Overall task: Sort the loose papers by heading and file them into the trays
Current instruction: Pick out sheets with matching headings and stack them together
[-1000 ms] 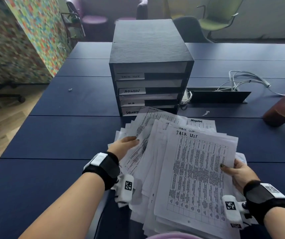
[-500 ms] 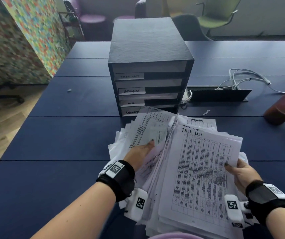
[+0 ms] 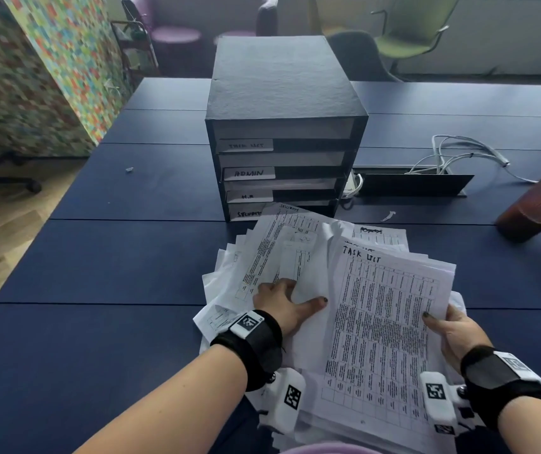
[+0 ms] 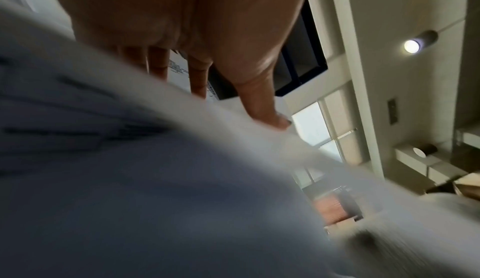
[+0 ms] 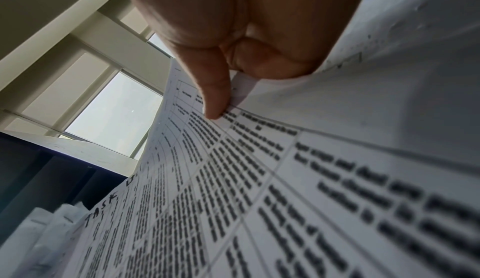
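I hold a thick fanned stack of printed papers (image 3: 272,257) just above the dark blue table (image 3: 105,263). The top sheet on the right is headed TASK LIST (image 3: 383,322) (image 5: 233,190). My right hand (image 3: 452,332) (image 5: 233,25) grips the stack's right edge, thumb on top and fingers beneath. My left hand (image 3: 282,303) (image 4: 207,46) lies on the left half, its fingers slid straight under a loose sheet and its thumb spread flat on the paper. Behind stands the black tray unit (image 3: 282,93), with slots labelled TASK LIST (image 3: 246,145), ADMIN (image 3: 249,173), H.R (image 3: 247,196) and SECURITY (image 3: 247,213).
A brown ribbed cup (image 3: 537,204) stands at the right edge. An open cable hatch (image 3: 413,185) with white cables (image 3: 459,155) lies right of the trays. A paper scrap (image 3: 388,215) sits nearby. Chairs (image 3: 410,34) line the table's far side; the floor drops off at left.
My left hand left the stack's left edge, moved right across the sheets, and its fingers slid under a loose sheet. The right hand kept its grip; the TASK LIST sheet stayed on top.
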Demonstrator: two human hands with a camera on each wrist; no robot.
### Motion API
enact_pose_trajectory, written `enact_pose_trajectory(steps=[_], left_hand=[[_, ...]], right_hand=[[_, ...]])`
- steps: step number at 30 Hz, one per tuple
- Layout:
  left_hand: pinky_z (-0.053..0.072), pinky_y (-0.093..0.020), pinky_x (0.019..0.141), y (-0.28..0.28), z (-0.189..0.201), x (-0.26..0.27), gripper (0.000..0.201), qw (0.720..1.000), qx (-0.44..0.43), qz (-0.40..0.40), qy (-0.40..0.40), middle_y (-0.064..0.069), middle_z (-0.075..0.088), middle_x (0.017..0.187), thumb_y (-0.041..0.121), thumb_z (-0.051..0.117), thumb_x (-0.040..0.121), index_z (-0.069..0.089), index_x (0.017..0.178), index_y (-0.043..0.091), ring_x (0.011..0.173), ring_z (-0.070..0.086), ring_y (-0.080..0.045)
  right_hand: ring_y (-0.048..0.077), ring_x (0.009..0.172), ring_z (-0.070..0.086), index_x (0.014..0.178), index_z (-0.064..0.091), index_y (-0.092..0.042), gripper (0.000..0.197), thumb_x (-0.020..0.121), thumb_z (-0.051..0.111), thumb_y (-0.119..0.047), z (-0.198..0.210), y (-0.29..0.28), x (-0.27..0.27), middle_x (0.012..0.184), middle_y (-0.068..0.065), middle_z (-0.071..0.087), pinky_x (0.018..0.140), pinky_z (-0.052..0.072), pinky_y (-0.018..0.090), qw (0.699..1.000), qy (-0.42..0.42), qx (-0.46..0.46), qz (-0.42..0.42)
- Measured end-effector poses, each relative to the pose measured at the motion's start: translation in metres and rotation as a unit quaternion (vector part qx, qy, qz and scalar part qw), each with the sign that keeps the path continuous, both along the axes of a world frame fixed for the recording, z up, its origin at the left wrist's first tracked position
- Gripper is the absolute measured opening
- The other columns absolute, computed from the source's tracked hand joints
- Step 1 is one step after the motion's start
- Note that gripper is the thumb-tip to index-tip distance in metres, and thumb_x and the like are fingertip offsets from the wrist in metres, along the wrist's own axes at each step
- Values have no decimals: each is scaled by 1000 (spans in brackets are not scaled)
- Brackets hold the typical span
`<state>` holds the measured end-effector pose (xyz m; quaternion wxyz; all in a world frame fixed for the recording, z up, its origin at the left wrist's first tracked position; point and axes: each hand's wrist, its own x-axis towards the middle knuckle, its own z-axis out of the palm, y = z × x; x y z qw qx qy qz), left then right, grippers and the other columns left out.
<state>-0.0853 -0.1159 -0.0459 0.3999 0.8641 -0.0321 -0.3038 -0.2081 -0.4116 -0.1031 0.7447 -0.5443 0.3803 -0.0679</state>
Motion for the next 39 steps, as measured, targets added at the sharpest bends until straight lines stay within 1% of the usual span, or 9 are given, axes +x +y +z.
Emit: enact_pose_trajectory(steps=[3, 6, 9, 13, 17, 19, 21, 28, 39], left_hand=[[33, -40, 111, -6, 8, -4, 76, 999, -25, -4, 19, -5, 32, 134, 78, 52, 58, 59, 120, 36, 129, 36, -25], [39, -33, 104, -11, 16, -10, 19, 993, -106, 45, 6, -1, 41, 111, 59, 57, 76, 68, 67, 47, 113, 46, -21], [35, -32, 106, -11, 13, -14, 21, 995, -67, -44, -65, -2, 40, 113, 27, 54, 92, 72, 99, 34, 116, 42, -22], [27, -38, 109, -10, 15, -17, 35, 977, 42, -144, -151, -1, 37, 134, 25, 53, 90, 59, 120, 42, 128, 29, -22], [28, -38, 112, -10, 25, -21, 69, 989, -107, -3, -101, -12, 22, 143, -4, 52, 83, 36, 141, 30, 133, 25, -26], [24, -36, 112, -9, 26, -13, 77, 991, -122, 60, -23, -17, 21, 145, 12, 58, 84, 18, 148, 22, 135, 24, -28], [28, -37, 109, -9, 22, -4, 82, 980, -146, 118, 67, -20, 29, 145, 38, 51, 80, 14, 149, 16, 132, 33, -31], [43, -33, 92, 3, -8, 23, 34, 982, -80, 134, 110, -28, 56, 126, 9, 40, 97, 54, 122, -9, 118, 52, -39], [40, -29, 92, -5, -9, 15, 26, 985, 28, 16, -168, -14, 48, 119, 12, 51, 91, 57, 116, 19, 108, 48, -28]], right_hand=[[14, 72, 71, 103, 61, -15, 39, 87, 42, 16, -1, -2, -3, 81, -1, 75, 57, 57, 26, 1000, 3, 8, -5], [17, 65, 71, 99, 60, -15, 37, 87, 42, 15, -1, -2, -7, 76, 1, 74, 55, 58, 32, 1000, 5, 15, -8], [21, 65, 71, 99, 61, -14, 37, 87, 42, 15, -2, -3, -9, 76, 3, 74, 58, 59, 37, 1000, 8, 15, -11], [20, 64, 71, 97, 60, -14, 36, 87, 42, 15, -1, -2, -9, 75, 3, 74, 56, 59, 36, 1000, 9, 18, -16], [19, 63, 70, 95, 60, -15, 35, 86, 42, 14, 2, 0, -8, 73, 1, 74, 60, 58, 37, 1000, 10, 14, -16], [18, 64, 71, 97, 60, -14, 35, 87, 43, 14, 2, 0, -8, 74, 1, 74, 60, 59, 36, 1000, 13, 11, -21], [18, 66, 71, 99, 60, -14, 35, 86, 43, 14, 2, 0, -8, 76, 2, 74, 59, 59, 35, 1000, 16, 10, -23], [20, 66, 71, 99, 61, -14, 33, 86, 45, 13, 6, 2, -9, 77, 3, 74, 58, 59, 37, 999, 20, 17, -23], [22, 62, 71, 99, 60, -14, 36, 88, 41, 14, 10, 5, -9, 74, 5, 74, 49, 56, 35, 999, 13, 41, -25]])
